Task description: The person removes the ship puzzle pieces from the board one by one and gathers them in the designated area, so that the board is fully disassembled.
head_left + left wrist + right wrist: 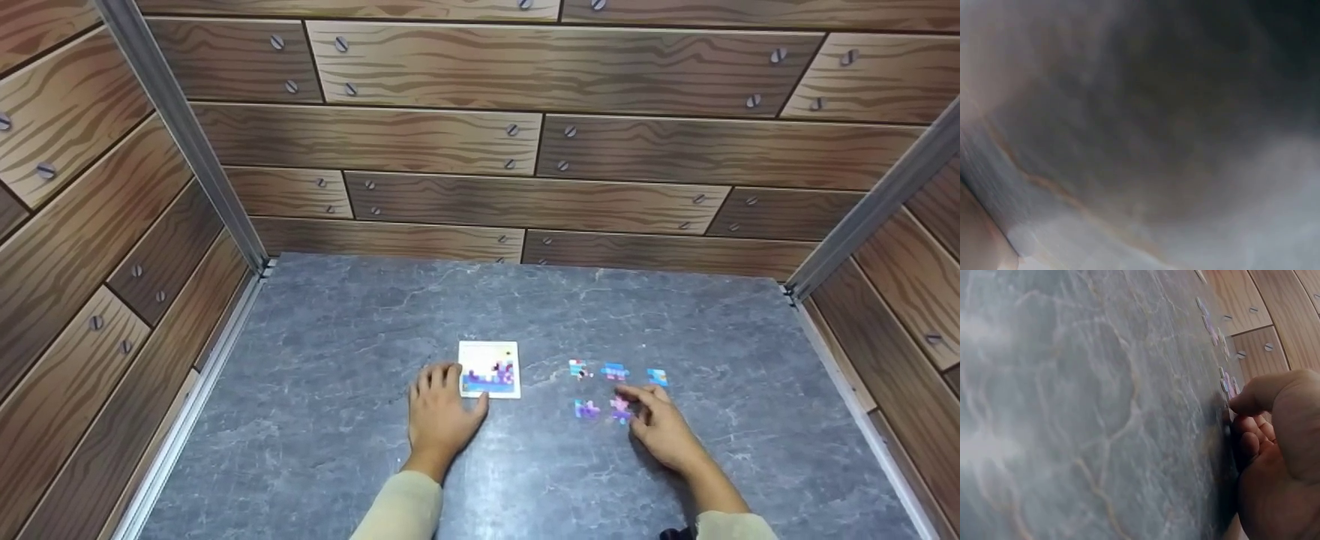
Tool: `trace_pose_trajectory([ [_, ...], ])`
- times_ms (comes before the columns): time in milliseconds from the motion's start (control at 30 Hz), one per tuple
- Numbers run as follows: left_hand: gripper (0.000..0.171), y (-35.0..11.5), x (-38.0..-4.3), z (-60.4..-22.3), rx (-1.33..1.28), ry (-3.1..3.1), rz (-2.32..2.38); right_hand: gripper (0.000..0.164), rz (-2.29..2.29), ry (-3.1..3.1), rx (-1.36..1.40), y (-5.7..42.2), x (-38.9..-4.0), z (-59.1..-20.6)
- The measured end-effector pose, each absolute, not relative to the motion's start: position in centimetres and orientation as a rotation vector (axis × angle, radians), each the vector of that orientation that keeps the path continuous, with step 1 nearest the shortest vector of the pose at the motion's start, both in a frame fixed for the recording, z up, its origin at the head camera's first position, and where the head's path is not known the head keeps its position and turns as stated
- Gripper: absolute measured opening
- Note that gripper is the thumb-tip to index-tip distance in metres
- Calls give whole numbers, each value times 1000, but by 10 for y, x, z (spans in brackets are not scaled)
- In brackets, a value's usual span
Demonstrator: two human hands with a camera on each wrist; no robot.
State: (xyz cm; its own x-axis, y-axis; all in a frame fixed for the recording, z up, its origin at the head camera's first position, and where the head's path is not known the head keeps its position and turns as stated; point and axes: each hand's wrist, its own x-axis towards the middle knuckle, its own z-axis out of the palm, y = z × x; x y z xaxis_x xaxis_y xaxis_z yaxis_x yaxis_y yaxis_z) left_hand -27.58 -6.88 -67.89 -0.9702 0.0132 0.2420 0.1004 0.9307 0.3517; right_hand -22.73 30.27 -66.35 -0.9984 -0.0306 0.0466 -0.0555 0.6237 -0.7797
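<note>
Left hand: spread at board's left edge, probably steadying it.
Right hand: at piece right of board; cannot tell whether pinching.
Other pieces: right of board, spaced, likely for easy pickup.

white-edged puzzle board lying flat; five colourful loose pieces rightward.
</note>
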Motion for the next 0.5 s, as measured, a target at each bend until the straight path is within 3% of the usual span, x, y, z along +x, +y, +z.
trace_pose_trajectory([
  [500,68,-68,-274,-677,-75,-2858,-554,44,1289,-2820,48,300,-227,-666],
])
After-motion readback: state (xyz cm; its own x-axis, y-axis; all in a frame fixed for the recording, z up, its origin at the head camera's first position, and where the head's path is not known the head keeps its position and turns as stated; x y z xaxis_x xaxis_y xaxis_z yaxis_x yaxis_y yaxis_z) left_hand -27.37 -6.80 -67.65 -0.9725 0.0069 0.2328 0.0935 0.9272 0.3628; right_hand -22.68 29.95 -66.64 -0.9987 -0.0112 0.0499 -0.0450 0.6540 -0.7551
